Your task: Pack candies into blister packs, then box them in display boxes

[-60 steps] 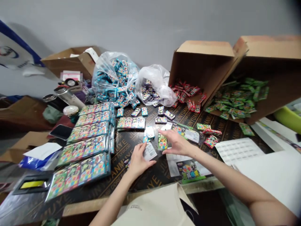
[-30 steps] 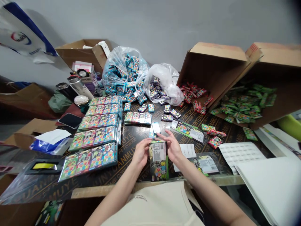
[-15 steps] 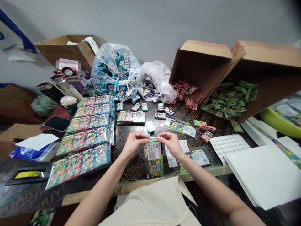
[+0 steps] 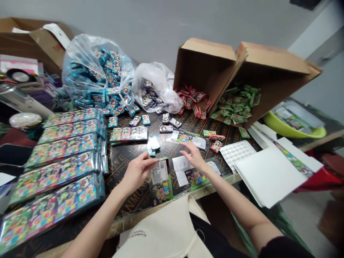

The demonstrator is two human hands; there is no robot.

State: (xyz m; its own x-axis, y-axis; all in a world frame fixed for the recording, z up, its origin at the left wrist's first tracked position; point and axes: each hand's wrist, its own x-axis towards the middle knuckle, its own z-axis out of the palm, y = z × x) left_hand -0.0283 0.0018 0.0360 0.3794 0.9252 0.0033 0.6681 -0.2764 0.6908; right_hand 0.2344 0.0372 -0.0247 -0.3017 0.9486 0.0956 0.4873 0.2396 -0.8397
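My left hand [image 4: 137, 171] pinches the top edge of a clear packaging bag [image 4: 160, 182] with a white label and a green printed card inside; the bag lies on the dark table [image 4: 126, 157]. My right hand [image 4: 194, 156] hovers to the right with fingers spread and holds nothing. It is just above a white slip [image 4: 180, 165] and near another flat bag [image 4: 196, 177]. Small blue packets [image 4: 153, 142] lie just beyond the held bag.
Rows of filled bags [image 4: 64, 150] cover the left side. At the back are two plastic sacks of small packets [image 4: 99, 79], [image 4: 154, 89] and two tipped cardboard boxes with red [image 4: 193, 98] and green packets [image 4: 236, 104]. White sheets [image 4: 266, 172] and a green basin [image 4: 292, 125] are at right.
Both hands held the bag's top half a second ago. My right hand has let go and moved right and forward with fingers spread. The view has swung to the right.
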